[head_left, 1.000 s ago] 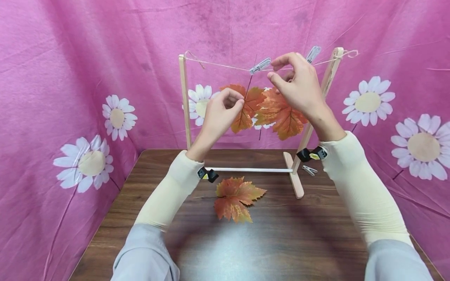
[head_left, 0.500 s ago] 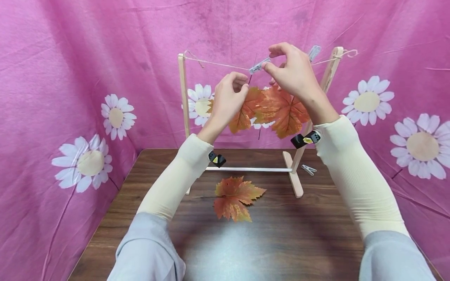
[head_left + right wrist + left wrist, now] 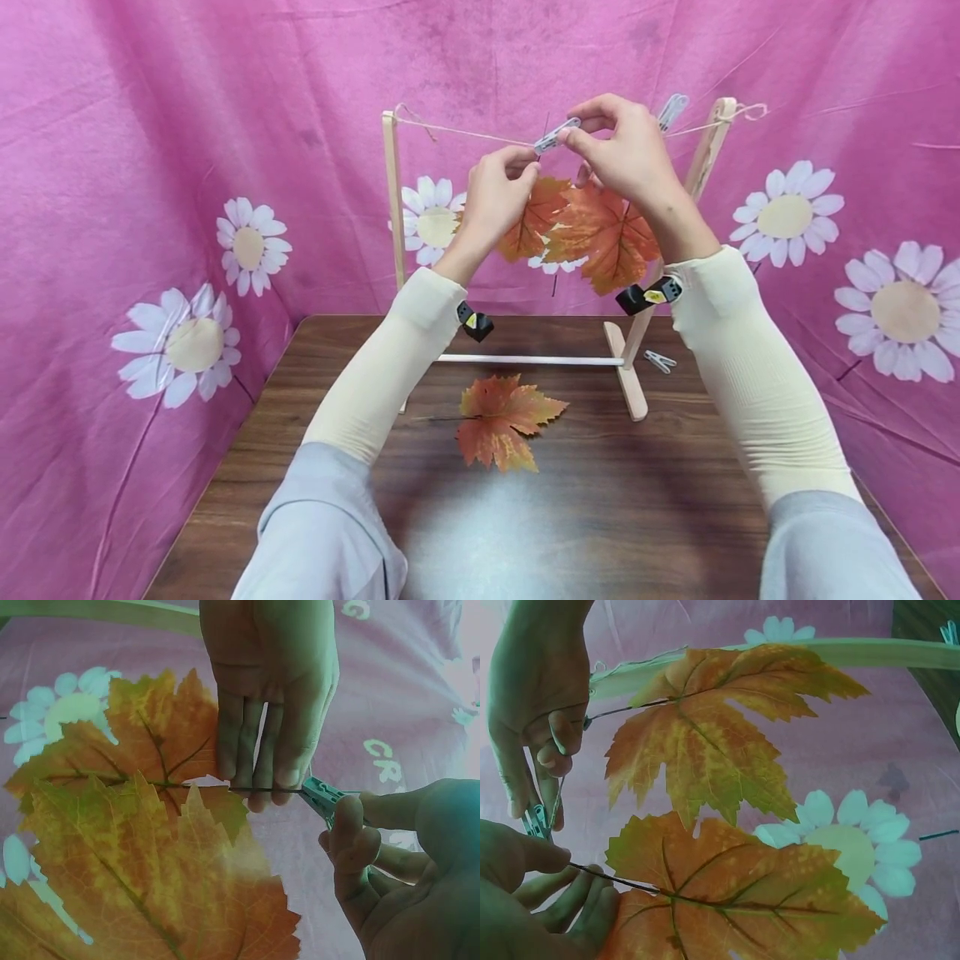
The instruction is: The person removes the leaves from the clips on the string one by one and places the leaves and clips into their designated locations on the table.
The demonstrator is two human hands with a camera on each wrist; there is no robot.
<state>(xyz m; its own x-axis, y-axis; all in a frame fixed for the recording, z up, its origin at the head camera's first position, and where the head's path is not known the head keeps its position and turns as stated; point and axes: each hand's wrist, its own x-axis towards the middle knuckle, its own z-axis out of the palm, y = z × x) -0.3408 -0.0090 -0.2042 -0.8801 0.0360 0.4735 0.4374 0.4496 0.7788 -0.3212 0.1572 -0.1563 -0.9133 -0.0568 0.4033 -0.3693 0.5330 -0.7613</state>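
Note:
My left hand point(image 3: 501, 193) pinches the dark stem point(image 3: 619, 880) of an orange-green artificial maple leaf point(image 3: 742, 900), just below the string. My right hand point(image 3: 626, 150) pinches the handle end of a pale clothespin point(image 3: 557, 135) on the string point(image 3: 465, 131). The stem runs up into the clothespin's tip, and its thin end sticks out above. Beside it hangs a second maple leaf point(image 3: 611, 242), overlapping the first in the head view. Another clothespin point(image 3: 672, 111) stands on the string behind my right hand.
The string spans two wooden posts point(image 3: 393, 192) joined low down by a white rod point(image 3: 532, 360). A third maple leaf point(image 3: 506, 421) lies on the brown table point(image 3: 585, 517). A loose clothespin point(image 3: 660, 361) lies by the right foot point(image 3: 626, 375). Pink flowered cloth point(image 3: 300, 83) hangs behind.
My left hand has moved up and right along the stem to near the clothespin. My right hand has closed on the clothespin's handles. The held leaf has risen slightly.

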